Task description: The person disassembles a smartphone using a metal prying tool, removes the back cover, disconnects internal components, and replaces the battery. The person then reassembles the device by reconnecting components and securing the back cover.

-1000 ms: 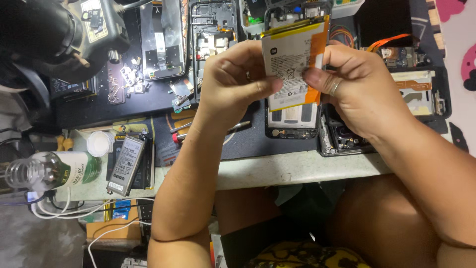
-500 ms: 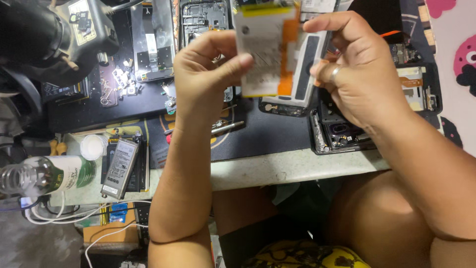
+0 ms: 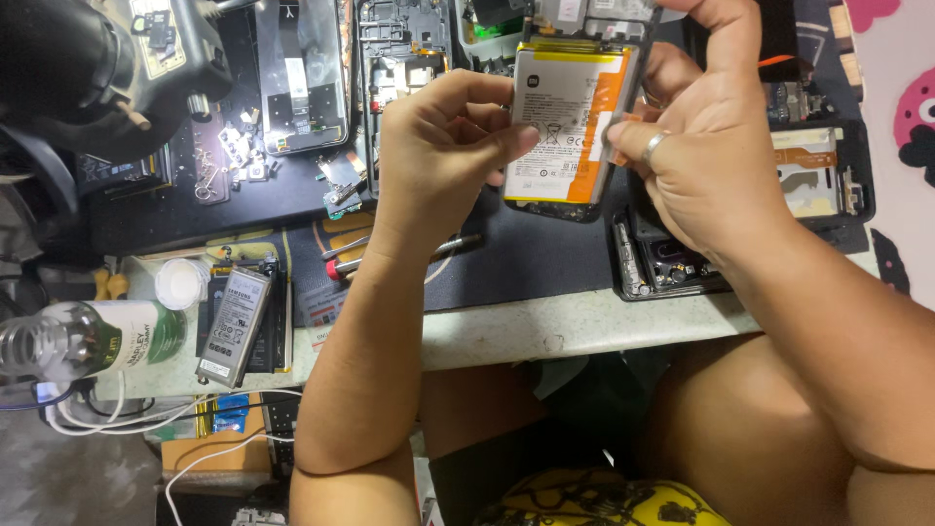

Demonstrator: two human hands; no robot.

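battery [image 3: 565, 127] now lower — both hands still gripping.

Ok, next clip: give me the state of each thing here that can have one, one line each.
Opened phone: back cover off, held up between both hands.
Battery: seated in the phone, orange tape on its right side.
Left hand: fingers pinching the phone's left edge.
Right hand: gripping the right edge.
Loose grey battery: lying flat.
Clear bottle: on its side.
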